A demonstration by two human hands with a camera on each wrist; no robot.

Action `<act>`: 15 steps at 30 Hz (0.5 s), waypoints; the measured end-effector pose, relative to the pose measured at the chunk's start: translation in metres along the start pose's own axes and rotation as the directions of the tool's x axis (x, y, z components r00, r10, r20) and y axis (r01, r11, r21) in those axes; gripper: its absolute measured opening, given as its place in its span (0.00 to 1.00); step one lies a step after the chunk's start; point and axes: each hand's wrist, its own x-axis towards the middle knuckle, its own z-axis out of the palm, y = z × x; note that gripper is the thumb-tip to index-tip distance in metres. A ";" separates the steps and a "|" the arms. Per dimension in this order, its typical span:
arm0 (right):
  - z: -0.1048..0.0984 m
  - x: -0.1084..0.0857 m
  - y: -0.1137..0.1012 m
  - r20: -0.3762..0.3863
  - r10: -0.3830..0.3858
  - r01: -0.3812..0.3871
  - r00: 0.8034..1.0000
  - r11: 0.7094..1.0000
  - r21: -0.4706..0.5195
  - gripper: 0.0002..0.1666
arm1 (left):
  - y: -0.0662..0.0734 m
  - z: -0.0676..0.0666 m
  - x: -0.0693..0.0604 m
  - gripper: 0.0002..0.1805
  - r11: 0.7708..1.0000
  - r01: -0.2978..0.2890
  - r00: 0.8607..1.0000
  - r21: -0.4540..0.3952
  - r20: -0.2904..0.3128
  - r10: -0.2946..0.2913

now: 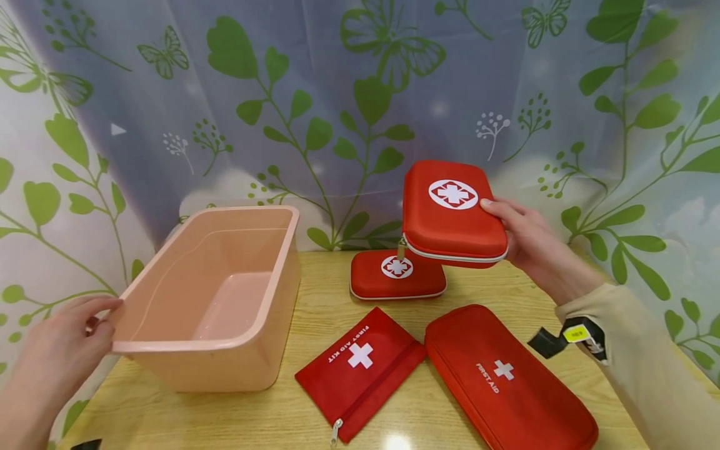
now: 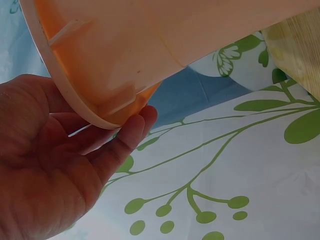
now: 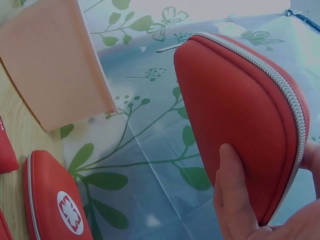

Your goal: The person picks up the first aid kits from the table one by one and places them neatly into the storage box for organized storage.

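My right hand [image 1: 525, 240] grips a red hard-shell first aid case [image 1: 450, 231] with a white cross emblem, thumb on top and fingers beneath. The case is held up in the air above the table's back part; its pale zipper [image 3: 272, 75] runs round the edge in the right wrist view. With my left hand [image 1: 64, 344] I pinch the rim of a peach plastic bin [image 1: 247, 344] at its near left corner. In the left wrist view, fingers curl under that rim [image 2: 82, 112]. The bin's visible inside holds nothing.
Behind the raised case, a smaller red case [image 1: 368, 281] lies on the wooden table [image 1: 315, 281]. A flat red first aid pouch [image 1: 343, 375] lies right of the bin, touching or nearly touching a long red first aid bag [image 1: 478, 356]. A leaf-patterned curtain [image 1: 315, 94] hangs behind.
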 end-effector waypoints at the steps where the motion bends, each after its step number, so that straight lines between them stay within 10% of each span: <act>1: 0.001 0.000 0.000 0.003 0.001 -0.001 1.000 1.000 0.001 0.50 | 0.000 0.000 0.000 0.15 1.000 0.003 1.000 0.001 0.003 -0.003; 15: 0.011 0.006 0.004 0.041 -0.016 0.015 0.999 1.000 0.027 0.44 | -0.001 0.001 0.000 0.15 1.000 0.008 1.000 -0.004 0.008 -0.008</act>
